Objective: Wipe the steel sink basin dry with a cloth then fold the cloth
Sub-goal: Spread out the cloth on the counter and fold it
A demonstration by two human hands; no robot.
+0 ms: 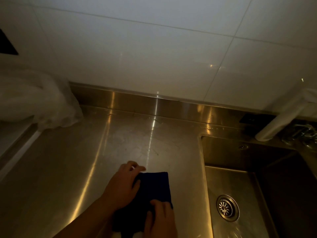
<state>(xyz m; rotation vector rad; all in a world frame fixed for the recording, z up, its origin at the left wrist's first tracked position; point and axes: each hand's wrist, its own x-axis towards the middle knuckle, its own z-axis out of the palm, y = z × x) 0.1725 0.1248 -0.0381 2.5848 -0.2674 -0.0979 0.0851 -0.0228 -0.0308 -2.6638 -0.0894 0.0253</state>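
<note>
A dark blue cloth (154, 188) lies folded into a narrow rectangle on the steel counter (68, 169), just left of the sink. My left hand (123, 184) rests on its left edge with the fingers curled over the top left corner. At the near end of the cloth, my right hand (161, 219) presses down with its fingers on the fabric. The steel sink basin (228, 179) sits at the lower right, with its round drain strainer (227, 208) in the floor.
A steel upstand (154, 102) runs along the back below white wall tiles (154, 48). A crumpled clear plastic bag (42, 103) lies at the far left. A white cylinder (281, 122) and crinkled plastic (303, 134) stand behind the sink at the right.
</note>
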